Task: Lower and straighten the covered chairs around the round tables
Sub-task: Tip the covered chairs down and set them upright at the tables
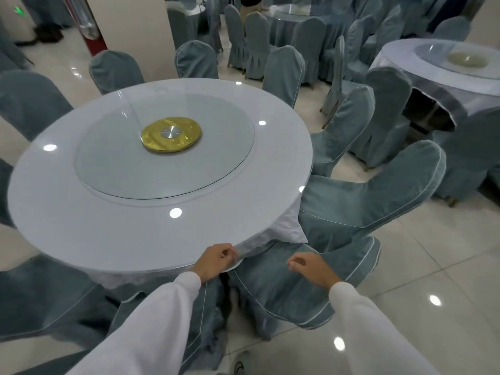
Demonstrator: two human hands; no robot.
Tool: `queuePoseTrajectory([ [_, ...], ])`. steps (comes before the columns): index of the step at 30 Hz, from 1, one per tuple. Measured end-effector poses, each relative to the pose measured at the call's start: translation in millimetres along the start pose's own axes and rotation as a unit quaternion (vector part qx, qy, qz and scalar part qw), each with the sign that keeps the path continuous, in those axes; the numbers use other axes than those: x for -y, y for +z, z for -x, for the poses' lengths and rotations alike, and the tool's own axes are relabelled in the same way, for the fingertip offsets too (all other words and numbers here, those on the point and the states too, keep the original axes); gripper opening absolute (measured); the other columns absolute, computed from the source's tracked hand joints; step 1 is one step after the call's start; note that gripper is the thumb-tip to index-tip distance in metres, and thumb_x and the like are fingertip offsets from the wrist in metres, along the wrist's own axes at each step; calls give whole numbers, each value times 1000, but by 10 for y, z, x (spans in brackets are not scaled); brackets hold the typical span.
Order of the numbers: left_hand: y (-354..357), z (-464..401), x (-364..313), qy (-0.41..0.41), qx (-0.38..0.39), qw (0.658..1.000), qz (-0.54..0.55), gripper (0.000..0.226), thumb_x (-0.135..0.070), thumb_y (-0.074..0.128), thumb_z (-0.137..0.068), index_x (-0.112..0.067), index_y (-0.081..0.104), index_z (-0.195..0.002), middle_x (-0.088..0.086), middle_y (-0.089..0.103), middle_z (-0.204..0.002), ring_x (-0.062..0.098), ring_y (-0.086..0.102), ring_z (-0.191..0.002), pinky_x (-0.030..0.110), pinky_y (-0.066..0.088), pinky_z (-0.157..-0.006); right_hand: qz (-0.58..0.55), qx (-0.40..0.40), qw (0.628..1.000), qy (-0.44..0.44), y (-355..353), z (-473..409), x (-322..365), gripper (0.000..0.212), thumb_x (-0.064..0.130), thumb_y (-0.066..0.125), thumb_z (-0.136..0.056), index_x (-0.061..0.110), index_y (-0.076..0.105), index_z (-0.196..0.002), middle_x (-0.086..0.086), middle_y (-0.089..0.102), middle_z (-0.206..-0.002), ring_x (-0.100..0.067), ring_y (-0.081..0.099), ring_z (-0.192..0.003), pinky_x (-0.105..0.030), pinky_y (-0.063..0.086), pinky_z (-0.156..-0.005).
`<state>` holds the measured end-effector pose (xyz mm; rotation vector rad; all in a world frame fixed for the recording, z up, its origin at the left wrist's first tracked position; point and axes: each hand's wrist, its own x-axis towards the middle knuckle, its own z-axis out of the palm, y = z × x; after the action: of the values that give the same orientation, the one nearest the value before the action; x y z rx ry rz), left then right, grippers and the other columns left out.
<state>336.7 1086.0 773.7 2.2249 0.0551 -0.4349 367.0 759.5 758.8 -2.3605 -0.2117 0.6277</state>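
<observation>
It was a big dining hall: round white tables stood among many blue-grey cloth-covered chairs.

Both white-sleeved arms reach up from the bottom edge, the left hand at lower centre with fingers curled inward, the right hand just right of it, loosely curled.
</observation>
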Motion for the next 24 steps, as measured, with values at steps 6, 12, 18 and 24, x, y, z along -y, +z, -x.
queuePoseTrajectory([
  [6,134,-466,-93,-6,-5,1000,23,25,-12,54,-93,-27,74,-90,-11,74,-88,11,69,-87,33,55,-91,5,6,1000,4,-293,-405,-72,13,28,65,-93,29,78,-91,21,75,-92,3,68,-90,-17,50,-86],
  [12,278,-750,-296,-13,-16,998,57,25,-17,53,-88,-33,72,-86,-9,74,-87,12,69,-83,31,57,-85,29,16,999,-17,-662,-766,-164,15,29,63,-95,28,77,-90,18,73,-88,0,66,-87,-21,45,-90],
  [18,605,-972,-573,-40,-58,996,55,25,-13,56,-94,-32,72,-89,-6,75,-89,8,69,-81,31,58,-85,50,60,995,-56,-1057,-1071,-498,11,32,67,-94,39,73,-89,19,75,-96,-3,67,-96,-25,48,-96],
  [24,1249,-926,-1001,-96,-111,988,43,17,-20,61,-95,-33,73,-95,-9,75,-98,13,70,-94,27,54,-87,71,117,987,-87,-1517,-1136,-1159,10,34,67,-95,33,77,-94,17,76,-97,-2,69,-95,-29,54,-96],
])
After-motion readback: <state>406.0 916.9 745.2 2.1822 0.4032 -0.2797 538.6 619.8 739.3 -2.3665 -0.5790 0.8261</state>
